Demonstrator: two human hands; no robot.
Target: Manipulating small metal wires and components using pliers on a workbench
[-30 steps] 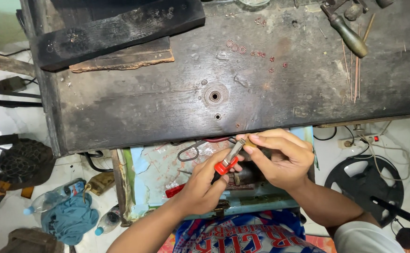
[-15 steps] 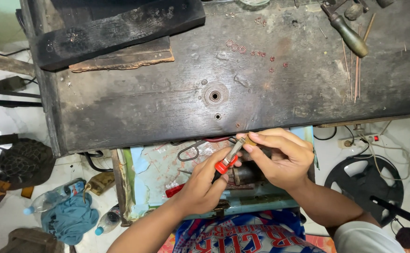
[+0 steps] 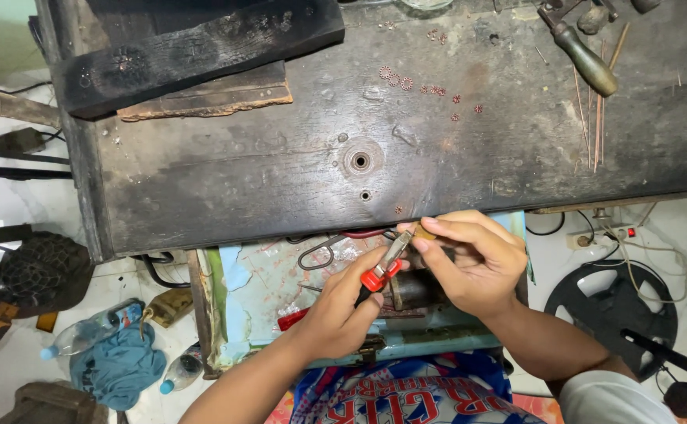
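Dark scarred wooden bench (image 3: 241, 173) fills far half; charred black wooden block (image 3: 194, 47) far left, small copper rings (image 3: 406, 82) scattered centre, thin copper rods (image 3: 595, 118) far right. White tiled floor (image 3: 21, 204) around. Near edge: left hand (image 3: 336, 310) grip closed on red-handled pliers (image 3: 383, 267); right hand (image 3: 473, 263) grip pinching small brass piece (image 3: 423, 232) at plier tips.

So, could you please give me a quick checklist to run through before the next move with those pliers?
1. Left hand grips the red-handled pliers: ok.
2. Plier tips meet the small piece at the right hand fingers: ok.
3. Piece firmly clamped: cannot tell, too small.
4. Work held over the open drawer, below the bench edge: ok.
5. Copper rings lie apart from both hands: ok.
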